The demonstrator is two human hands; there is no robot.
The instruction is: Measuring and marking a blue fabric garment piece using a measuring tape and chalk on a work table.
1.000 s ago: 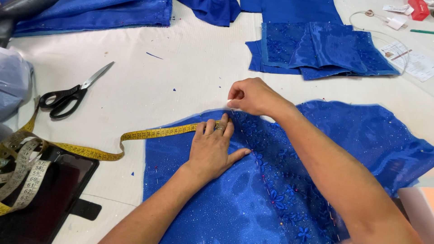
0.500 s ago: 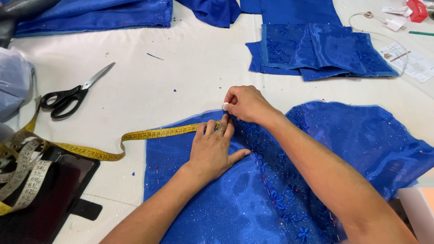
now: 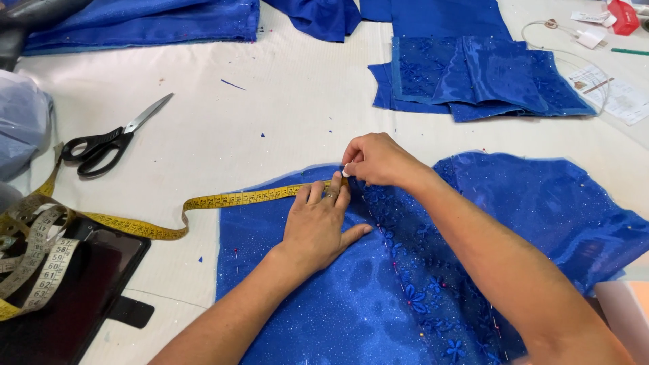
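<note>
Left hand [image 3: 321, 223] lies flat, fingers together, pressing the blue sequinned fabric [image 3: 351, 304] at centre of the tabletop [image 3: 270, 122]. Right hand [image 3: 378, 159] — shifted slightly toward 6 o'clock over the last second — now pinches the end of the yellow measuring tape [image 3: 230, 200] at the fabric's upper edge; the tape runs toward 9 o'clock. Scissors [image 3: 111, 138] lie at 10 o'clock — untouched.

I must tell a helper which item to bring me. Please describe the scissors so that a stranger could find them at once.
Start at the white table and go to its left side, beyond the left hand pressing the glittery blue fabric. The scissors lie there alone on bare table, above the yellow measuring tape. Their black handles and shiny metal blades set them apart from the blue cloth around.
</note>
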